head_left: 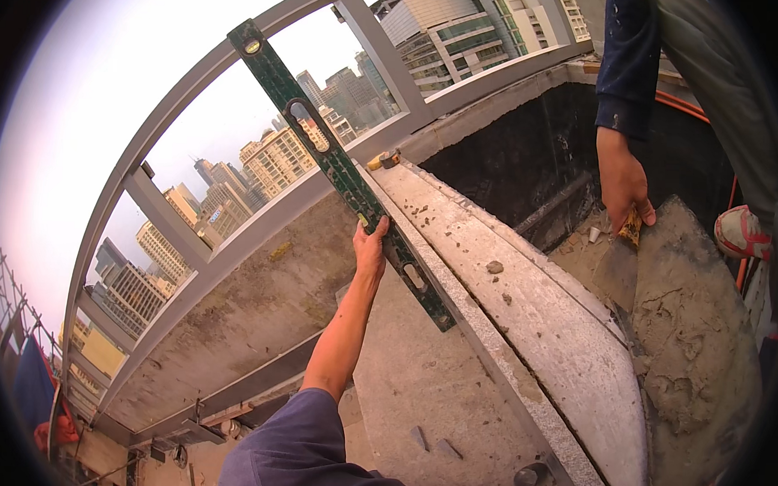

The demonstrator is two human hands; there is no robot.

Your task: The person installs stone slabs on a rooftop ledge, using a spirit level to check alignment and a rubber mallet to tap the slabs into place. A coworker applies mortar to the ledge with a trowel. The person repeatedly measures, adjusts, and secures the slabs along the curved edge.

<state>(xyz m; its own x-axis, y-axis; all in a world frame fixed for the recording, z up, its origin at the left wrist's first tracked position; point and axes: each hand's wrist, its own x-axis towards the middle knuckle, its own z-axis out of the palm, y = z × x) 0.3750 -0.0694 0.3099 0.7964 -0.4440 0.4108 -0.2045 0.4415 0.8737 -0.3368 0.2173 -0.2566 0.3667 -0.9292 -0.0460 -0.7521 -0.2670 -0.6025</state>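
My left hand [370,247] grips a long green spirit level [322,155], held upright but slanting in the picture, against the side of a long concrete ledge [523,316] with a pale strip along its edge. The level has two slotted openings and small vials. A small yellow-and-black tool [383,160] lies at the ledge's far end, and crumbs of mortar [495,267] are scattered on its top. My right hand is not in view.
At right, a co-worker's hand [622,183] holds a trowel [621,260] at a board of wet mortar [693,356]; their shoe [741,230] is beside it. A dark recess [538,137] lies behind. A metal-framed railing [146,200] overlooks city buildings. Scaffolding [14,316] stands far left.
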